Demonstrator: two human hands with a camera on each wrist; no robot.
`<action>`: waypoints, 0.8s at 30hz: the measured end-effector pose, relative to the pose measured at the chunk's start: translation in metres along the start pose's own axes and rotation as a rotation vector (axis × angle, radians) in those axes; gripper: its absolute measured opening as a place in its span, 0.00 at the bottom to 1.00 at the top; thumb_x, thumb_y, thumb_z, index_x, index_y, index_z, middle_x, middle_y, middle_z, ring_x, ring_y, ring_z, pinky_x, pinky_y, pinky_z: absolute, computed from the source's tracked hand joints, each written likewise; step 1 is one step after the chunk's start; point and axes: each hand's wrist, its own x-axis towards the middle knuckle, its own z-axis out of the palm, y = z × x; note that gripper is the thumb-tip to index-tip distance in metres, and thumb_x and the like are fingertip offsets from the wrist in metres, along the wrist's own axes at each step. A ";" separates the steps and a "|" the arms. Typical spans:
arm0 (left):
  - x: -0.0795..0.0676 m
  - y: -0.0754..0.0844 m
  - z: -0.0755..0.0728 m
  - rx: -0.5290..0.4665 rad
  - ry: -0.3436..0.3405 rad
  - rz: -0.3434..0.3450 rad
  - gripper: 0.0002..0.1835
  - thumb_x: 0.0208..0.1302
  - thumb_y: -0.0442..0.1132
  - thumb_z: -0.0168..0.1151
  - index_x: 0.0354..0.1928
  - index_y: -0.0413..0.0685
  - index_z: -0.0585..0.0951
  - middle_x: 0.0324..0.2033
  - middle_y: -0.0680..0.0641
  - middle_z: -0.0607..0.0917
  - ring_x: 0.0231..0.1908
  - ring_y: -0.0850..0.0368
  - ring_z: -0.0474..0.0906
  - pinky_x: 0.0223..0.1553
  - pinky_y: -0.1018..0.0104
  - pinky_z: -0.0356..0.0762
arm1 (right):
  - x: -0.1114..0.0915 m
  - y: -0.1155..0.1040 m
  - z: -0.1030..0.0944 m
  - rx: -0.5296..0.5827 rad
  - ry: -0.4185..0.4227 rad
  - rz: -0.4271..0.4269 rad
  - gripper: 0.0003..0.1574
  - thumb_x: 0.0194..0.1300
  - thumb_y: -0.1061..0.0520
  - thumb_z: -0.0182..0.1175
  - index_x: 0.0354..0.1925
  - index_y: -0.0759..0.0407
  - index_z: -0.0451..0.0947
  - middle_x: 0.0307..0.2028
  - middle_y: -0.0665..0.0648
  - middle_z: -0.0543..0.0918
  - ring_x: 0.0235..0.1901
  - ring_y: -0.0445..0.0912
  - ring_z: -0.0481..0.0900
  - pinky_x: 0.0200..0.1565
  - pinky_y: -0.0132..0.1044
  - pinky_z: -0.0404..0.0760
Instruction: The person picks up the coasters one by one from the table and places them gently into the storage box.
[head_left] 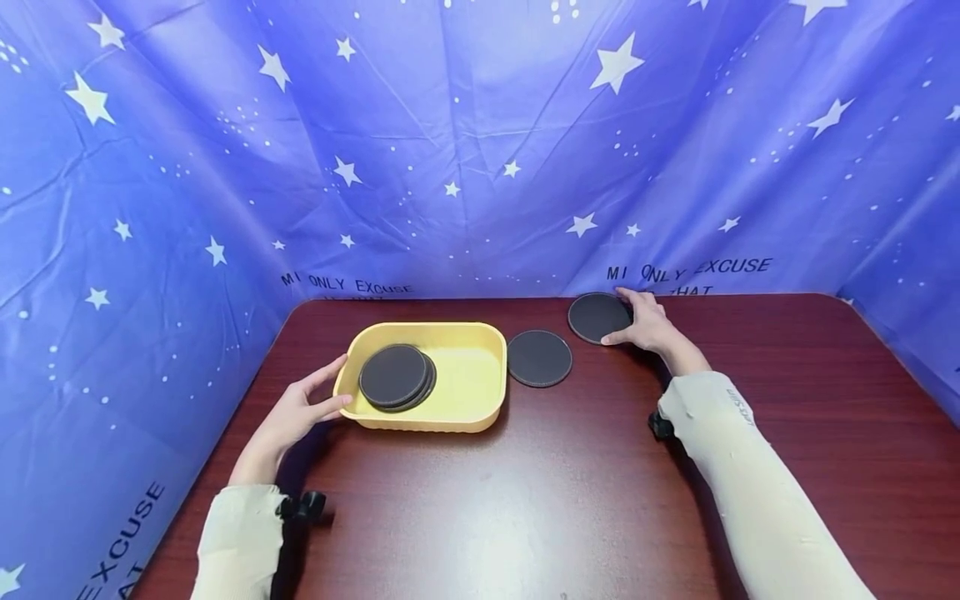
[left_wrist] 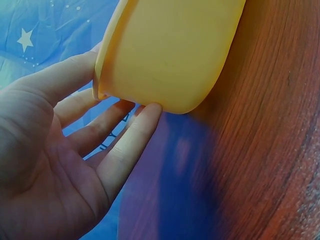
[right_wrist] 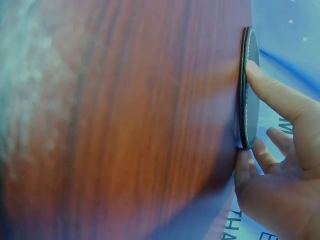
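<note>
At its left end, a yellow plastic tub (head_left: 468, 383) is held by my left hand (head_left: 296, 417), thumb and fingers spread at the rim. The left wrist view shows the fingertips against the rim and outer wall (left_wrist: 165, 55). Inside the tub, toward the left, lies a stack of round black coasters (head_left: 393, 377). My right hand (head_left: 651, 325) grips another black coaster (head_left: 597, 318) by its right side, near the table's back edge. In the right wrist view its thumb lies on the stitched rim of that coaster (right_wrist: 252, 105), with fingers at the lower edge.
One more black coaster (head_left: 539, 358) lies flat on the table, right beside the tub's right end. The dark red wooden table (head_left: 600, 483) ends at the back against a blue curtain (head_left: 465, 150) with white stars, which also hangs at both sides.
</note>
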 end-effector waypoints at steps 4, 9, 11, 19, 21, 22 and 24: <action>0.000 -0.001 0.000 -0.005 -0.003 -0.005 0.39 0.68 0.34 0.63 0.77 0.41 0.58 0.76 0.35 0.58 0.46 0.76 0.78 0.45 0.75 0.84 | 0.002 0.000 0.001 0.000 0.019 0.001 0.68 0.52 0.57 0.76 0.77 0.67 0.44 0.71 0.80 0.50 0.70 0.73 0.49 0.71 0.67 0.54; 0.003 -0.001 0.000 0.000 0.002 -0.007 0.39 0.68 0.34 0.64 0.77 0.42 0.58 0.75 0.36 0.59 0.47 0.75 0.78 0.45 0.75 0.84 | 0.002 0.002 -0.001 0.013 0.027 0.040 0.65 0.55 0.59 0.73 0.77 0.70 0.43 0.69 0.81 0.53 0.70 0.70 0.54 0.72 0.64 0.56; 0.004 -0.001 0.000 0.004 0.005 -0.008 0.38 0.68 0.34 0.63 0.76 0.42 0.59 0.75 0.36 0.60 0.48 0.75 0.77 0.45 0.74 0.84 | 0.001 0.003 -0.002 0.015 0.028 0.064 0.62 0.57 0.58 0.72 0.76 0.71 0.45 0.69 0.81 0.55 0.70 0.70 0.56 0.72 0.63 0.56; 0.004 0.001 0.002 0.002 0.005 -0.005 0.38 0.68 0.33 0.63 0.76 0.41 0.59 0.76 0.36 0.59 0.47 0.76 0.77 0.45 0.74 0.84 | -0.011 0.007 -0.006 0.149 0.050 0.070 0.52 0.60 0.63 0.68 0.74 0.73 0.52 0.59 0.79 0.73 0.48 0.54 0.77 0.46 0.37 0.78; 0.003 0.002 0.001 -0.001 0.005 -0.001 0.38 0.68 0.32 0.63 0.76 0.40 0.59 0.75 0.35 0.59 0.47 0.76 0.77 0.45 0.74 0.84 | -0.013 0.007 -0.006 0.235 0.040 0.063 0.50 0.61 0.65 0.67 0.74 0.73 0.52 0.57 0.79 0.73 0.40 0.42 0.77 0.38 0.27 0.77; 0.003 0.002 0.001 -0.001 0.004 -0.002 0.38 0.68 0.32 0.62 0.76 0.40 0.58 0.75 0.35 0.59 0.46 0.76 0.77 0.44 0.74 0.84 | -0.015 0.006 -0.006 0.293 0.029 0.066 0.50 0.61 0.67 0.66 0.74 0.72 0.52 0.58 0.79 0.73 0.37 0.36 0.77 0.35 0.24 0.78; 0.002 0.003 0.000 -0.007 0.002 -0.009 0.38 0.68 0.31 0.62 0.76 0.40 0.58 0.75 0.35 0.59 0.45 0.76 0.78 0.44 0.75 0.84 | -0.017 0.005 -0.005 0.419 0.003 0.076 0.50 0.62 0.69 0.64 0.75 0.71 0.50 0.59 0.79 0.71 0.33 0.29 0.77 0.36 0.21 0.81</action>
